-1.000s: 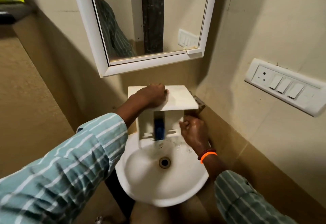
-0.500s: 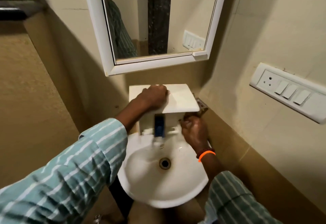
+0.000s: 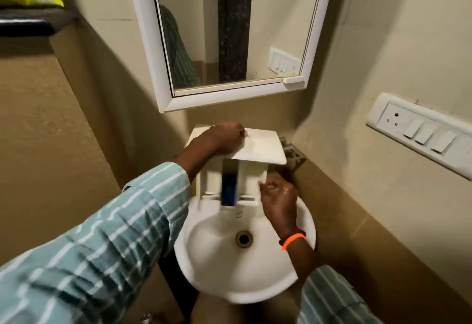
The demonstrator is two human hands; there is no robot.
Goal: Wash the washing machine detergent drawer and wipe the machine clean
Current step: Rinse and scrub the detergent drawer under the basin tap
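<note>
Head view, the only one. The detergent drawer stands on end over the far rim of the wash basin, front panel uppermost and lying flat like a lid, body hanging down toward the bowl. Its long axis runs near vertical, the open compartments facing me. A blue insert sits in the middle slot.

Left hand lies on top of the front panel, fingers curled over its left part, gripping it and steadying the drawer. Right hand is just beside the drawer's lower right edge, wet, fingers loosely bent; fingertips seem to touch the side wall, but I cannot tell whether they pinch it or hold anything.

The key relation: the drawer body lies to the left of the right hand, close enough to touch, so I judge the right hand is the one placed to rub the compartments while the left keeps hold. A metal fitting shows on the wall, right of the panel. Blur hides any water flow.

Mirror above; switch panel on the right wall.
</note>
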